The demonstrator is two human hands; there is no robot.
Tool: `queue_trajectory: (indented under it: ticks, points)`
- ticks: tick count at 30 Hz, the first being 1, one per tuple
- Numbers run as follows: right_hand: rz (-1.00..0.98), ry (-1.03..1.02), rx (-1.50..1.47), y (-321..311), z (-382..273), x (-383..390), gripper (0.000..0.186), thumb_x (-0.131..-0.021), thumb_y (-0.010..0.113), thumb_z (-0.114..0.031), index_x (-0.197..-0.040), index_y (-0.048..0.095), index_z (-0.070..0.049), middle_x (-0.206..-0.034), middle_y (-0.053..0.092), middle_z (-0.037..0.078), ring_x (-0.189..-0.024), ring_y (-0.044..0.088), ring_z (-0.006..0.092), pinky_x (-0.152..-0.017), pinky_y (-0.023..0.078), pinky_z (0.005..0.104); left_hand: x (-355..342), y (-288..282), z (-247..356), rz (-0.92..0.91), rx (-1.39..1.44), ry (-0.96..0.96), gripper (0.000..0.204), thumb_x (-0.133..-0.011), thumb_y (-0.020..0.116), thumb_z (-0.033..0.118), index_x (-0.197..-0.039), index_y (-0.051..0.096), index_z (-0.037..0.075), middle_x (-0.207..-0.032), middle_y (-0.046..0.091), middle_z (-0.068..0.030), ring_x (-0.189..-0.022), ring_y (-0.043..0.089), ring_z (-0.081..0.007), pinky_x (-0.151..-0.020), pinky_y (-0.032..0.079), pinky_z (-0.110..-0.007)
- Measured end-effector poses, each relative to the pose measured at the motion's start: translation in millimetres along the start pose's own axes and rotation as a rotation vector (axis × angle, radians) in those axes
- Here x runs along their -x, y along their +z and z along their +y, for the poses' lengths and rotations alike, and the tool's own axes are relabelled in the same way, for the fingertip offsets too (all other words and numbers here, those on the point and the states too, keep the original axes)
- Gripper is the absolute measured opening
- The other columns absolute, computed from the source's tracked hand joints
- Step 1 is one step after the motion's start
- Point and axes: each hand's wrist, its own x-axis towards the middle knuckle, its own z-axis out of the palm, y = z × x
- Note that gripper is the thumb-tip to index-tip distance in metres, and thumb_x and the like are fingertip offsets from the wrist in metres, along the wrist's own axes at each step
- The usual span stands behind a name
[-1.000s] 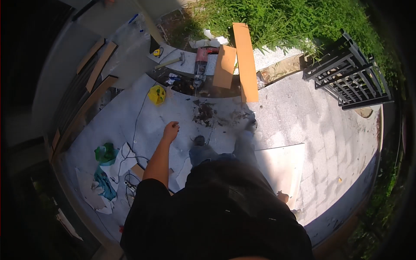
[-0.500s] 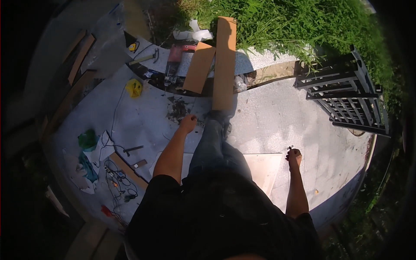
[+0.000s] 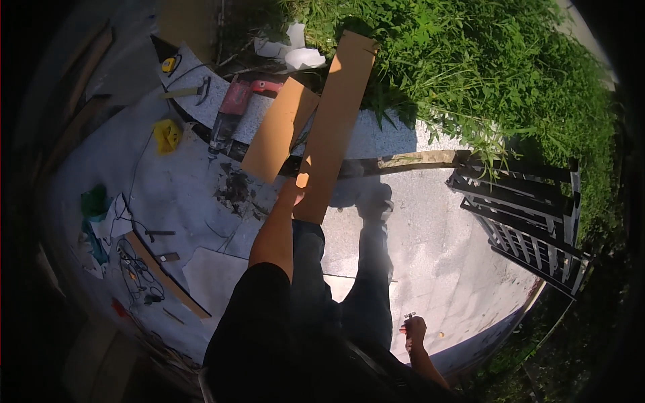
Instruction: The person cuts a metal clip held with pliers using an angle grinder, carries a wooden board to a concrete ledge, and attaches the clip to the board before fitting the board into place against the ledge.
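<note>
My left hand (image 3: 293,189) is at the left edge of a long tan board (image 3: 340,101); its fingers are unclear, and I cannot tell whether it grips the board. A shorter board (image 3: 279,127) lies beside that one, next to a red and dark power drill (image 3: 235,104). Low at the right, my right hand (image 3: 415,332) is closed on a small dark metal piece (image 3: 410,316), over the pale paving (image 3: 457,295).
Black metal grating (image 3: 524,221) stands at the right, below grass (image 3: 484,67). Along the left lie a hammer (image 3: 195,91), tape measure (image 3: 169,64), yellow bag (image 3: 168,136), green plastic (image 3: 95,201), tangled cables (image 3: 138,269) and a narrow plank (image 3: 168,275).
I have stepped forward, so the boards and drill sit nearer and further left in view. My left hand has moved up against the long board; my right hand is lower in view.
</note>
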Motion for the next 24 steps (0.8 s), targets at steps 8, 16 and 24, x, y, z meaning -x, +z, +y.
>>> queue_trajectory:
  ticks: [8,16,24]
  points:
    - [-0.194,-0.259,-0.032,-16.1,-105.0,-132.9,0.014,-0.097,0.058,-0.016,-0.097,0.055,-0.002,-0.076,0.059,0.007,-0.062,0.061,0.0174,-0.061,0.057,0.0325,-51.0,38.8,-21.7,0.176,0.461,0.158,0.059,-0.081,0.094,0.037,-0.119,0.071,-0.001,-0.116,0.076,-0.02,-0.11,0.072,-0.0278,-0.092,0.056,-0.041]
    - [-0.374,-0.596,0.775,-45.5,-133.6,-113.5,0.024,-0.099,0.065,-0.026,-0.104,0.061,-0.003,-0.088,0.071,0.024,-0.085,0.073,0.0408,-0.075,0.057,0.0484,16.0,49.3,41.9,0.279,0.607,0.318,0.053,-0.086,0.089,0.039,-0.118,0.077,-0.001,-0.109,0.08,-0.0134,-0.103,0.073,-0.0201,-0.088,0.056,-0.04]
    - [-0.48,-0.829,0.797,-65.0,-179.9,-142.3,0.024,-0.1,0.065,-0.026,-0.105,0.059,-0.003,-0.086,0.07,0.026,-0.082,0.069,0.048,-0.071,0.054,0.0557,99.5,1.1,111.6,0.049,0.675,-0.011,0.057,-0.092,0.085,0.041,-0.127,0.073,-0.003,-0.118,0.077,-0.0141,-0.104,0.073,-0.0216,-0.088,0.057,-0.038]
